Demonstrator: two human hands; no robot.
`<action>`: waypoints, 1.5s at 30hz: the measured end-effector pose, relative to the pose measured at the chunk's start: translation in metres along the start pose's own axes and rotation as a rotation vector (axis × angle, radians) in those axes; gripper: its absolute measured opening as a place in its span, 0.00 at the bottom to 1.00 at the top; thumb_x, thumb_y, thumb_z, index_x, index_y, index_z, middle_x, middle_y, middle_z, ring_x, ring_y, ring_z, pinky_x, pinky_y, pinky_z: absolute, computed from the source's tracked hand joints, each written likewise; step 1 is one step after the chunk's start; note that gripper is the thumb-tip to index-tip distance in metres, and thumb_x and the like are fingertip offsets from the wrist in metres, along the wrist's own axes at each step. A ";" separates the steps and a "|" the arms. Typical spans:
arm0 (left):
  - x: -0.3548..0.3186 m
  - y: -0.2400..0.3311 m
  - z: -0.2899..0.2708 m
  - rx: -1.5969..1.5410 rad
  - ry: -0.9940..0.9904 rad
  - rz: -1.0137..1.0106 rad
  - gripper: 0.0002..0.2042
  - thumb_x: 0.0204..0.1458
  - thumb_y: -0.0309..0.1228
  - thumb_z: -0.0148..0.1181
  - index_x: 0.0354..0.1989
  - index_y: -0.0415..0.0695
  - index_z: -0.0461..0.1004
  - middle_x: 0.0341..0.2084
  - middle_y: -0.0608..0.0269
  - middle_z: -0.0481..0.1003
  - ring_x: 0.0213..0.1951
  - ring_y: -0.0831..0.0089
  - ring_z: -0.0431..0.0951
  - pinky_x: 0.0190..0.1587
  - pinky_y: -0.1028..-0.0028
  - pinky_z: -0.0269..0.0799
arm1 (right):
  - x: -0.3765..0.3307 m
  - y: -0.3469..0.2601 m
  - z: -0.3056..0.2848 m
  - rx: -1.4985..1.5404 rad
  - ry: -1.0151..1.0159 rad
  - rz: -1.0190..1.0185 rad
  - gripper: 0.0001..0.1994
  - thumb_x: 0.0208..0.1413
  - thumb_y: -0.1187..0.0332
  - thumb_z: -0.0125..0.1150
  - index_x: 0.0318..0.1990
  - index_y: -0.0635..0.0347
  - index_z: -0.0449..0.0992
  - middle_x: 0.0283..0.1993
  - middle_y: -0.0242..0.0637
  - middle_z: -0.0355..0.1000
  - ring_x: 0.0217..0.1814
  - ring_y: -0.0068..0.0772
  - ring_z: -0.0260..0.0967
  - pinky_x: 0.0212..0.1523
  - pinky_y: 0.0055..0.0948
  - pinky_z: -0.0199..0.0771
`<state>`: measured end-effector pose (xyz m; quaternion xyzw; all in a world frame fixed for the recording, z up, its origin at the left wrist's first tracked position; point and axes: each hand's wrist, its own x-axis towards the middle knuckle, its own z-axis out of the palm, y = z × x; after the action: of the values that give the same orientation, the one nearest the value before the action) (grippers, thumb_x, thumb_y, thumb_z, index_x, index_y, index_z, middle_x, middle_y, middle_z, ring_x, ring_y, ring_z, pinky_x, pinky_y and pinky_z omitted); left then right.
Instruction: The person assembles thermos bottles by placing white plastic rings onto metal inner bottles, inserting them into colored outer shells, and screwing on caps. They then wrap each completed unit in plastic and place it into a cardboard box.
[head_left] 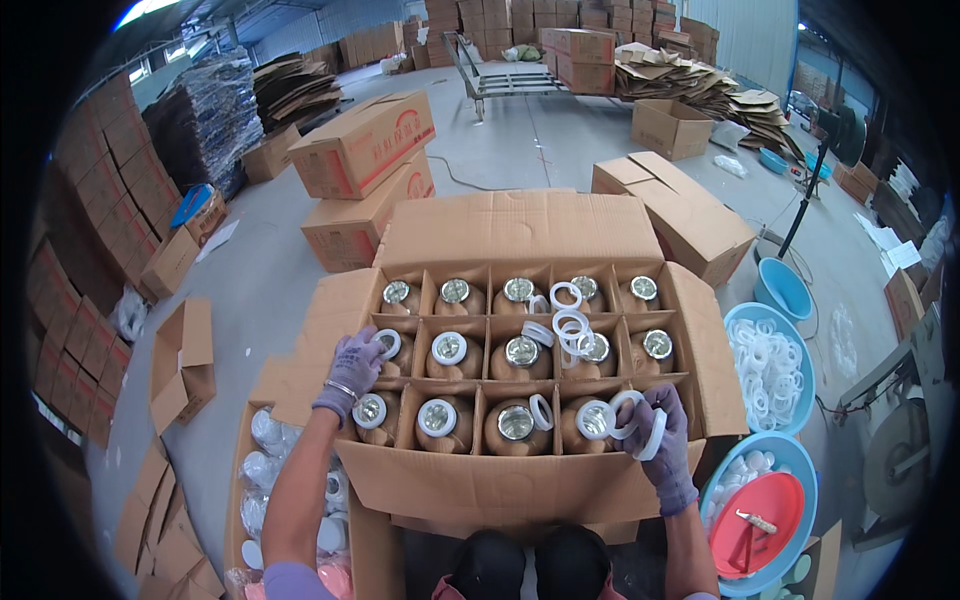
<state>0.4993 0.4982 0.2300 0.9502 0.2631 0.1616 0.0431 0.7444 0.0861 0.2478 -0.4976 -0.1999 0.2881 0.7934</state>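
Note:
In front of me stands an open cardboard carton [500, 480], divided into cells that hold glass vacuum-flask liners [516, 424] with silvery mouths and brown wrapping. My left hand [355, 368], in a purple-grey glove, has its fingers closed at a white plastic ring [388, 344] around a liner mouth in the middle row's leftmost cell. Gloved alike, my right hand [668, 450] grips white plastic rings [652, 436] above the front right corner. Other liners wear rings around their mouths, among them the front-left liner [369, 411]. Several loose rings [570, 325] lie across the cells at right of centre.
A blue basin [812, 400] of white rings stands at right. Nearer, another blue basin [812, 470] holds small white parts and a red tray [785, 500] with a tool. Wrapped items fill a carton [238, 500] at lower left. Closed cartons [365, 150] stand beyond.

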 end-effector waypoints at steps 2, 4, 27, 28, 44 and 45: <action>-0.004 -0.005 0.002 -0.039 0.038 0.050 0.07 0.49 0.27 0.59 0.37 0.44 0.76 0.45 0.54 0.73 0.46 0.53 0.73 0.54 0.57 0.63 | -0.001 -0.004 0.000 -0.098 0.007 0.023 0.11 0.64 0.67 0.56 0.50 0.59 0.67 0.33 0.33 0.73 0.21 0.19 0.70 0.18 0.16 0.67; -0.005 -0.004 0.001 0.024 -0.076 -0.005 0.09 0.50 0.27 0.57 0.40 0.44 0.75 0.46 0.52 0.73 0.46 0.53 0.73 0.54 0.57 0.63 | -0.003 -0.006 -0.001 -0.169 0.029 0.018 0.13 0.64 0.67 0.56 0.52 0.60 0.67 0.33 0.33 0.73 0.22 0.19 0.70 0.19 0.17 0.68; -0.029 0.199 0.011 -0.316 -0.257 0.406 0.06 0.50 0.31 0.62 0.33 0.43 0.76 0.47 0.52 0.72 0.44 0.53 0.76 0.46 0.63 0.73 | 0.002 -0.003 -0.040 -0.207 0.135 -0.008 0.12 0.64 0.65 0.57 0.51 0.61 0.73 0.30 0.28 0.72 0.22 0.15 0.67 0.22 0.17 0.69; -0.038 0.196 0.009 -0.255 -0.240 0.466 0.08 0.51 0.32 0.61 0.38 0.45 0.77 0.51 0.52 0.71 0.48 0.55 0.74 0.52 0.61 0.70 | 0.001 -0.002 -0.040 -0.197 0.132 -0.012 0.12 0.64 0.65 0.57 0.51 0.61 0.73 0.30 0.28 0.72 0.22 0.15 0.67 0.22 0.17 0.69; -0.035 0.222 0.023 0.007 -0.021 0.354 0.13 0.50 0.35 0.62 0.41 0.43 0.73 0.43 0.55 0.73 0.43 0.60 0.75 0.50 0.63 0.69 | -0.001 0.000 -0.041 -0.243 0.093 -0.054 0.14 0.64 0.63 0.58 0.51 0.62 0.73 0.33 0.31 0.74 0.25 0.18 0.72 0.24 0.17 0.71; -0.033 0.223 0.025 0.018 -0.059 0.295 0.11 0.50 0.34 0.61 0.39 0.43 0.73 0.42 0.56 0.73 0.43 0.59 0.76 0.50 0.62 0.70 | -0.001 -0.001 -0.042 -0.239 0.090 -0.056 0.14 0.64 0.63 0.58 0.51 0.62 0.73 0.33 0.31 0.74 0.25 0.18 0.72 0.24 0.17 0.71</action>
<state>0.5890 0.2898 0.2340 0.9832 0.1208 0.1357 0.0180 0.7694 0.0569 0.2309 -0.5953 -0.2111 0.2173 0.7442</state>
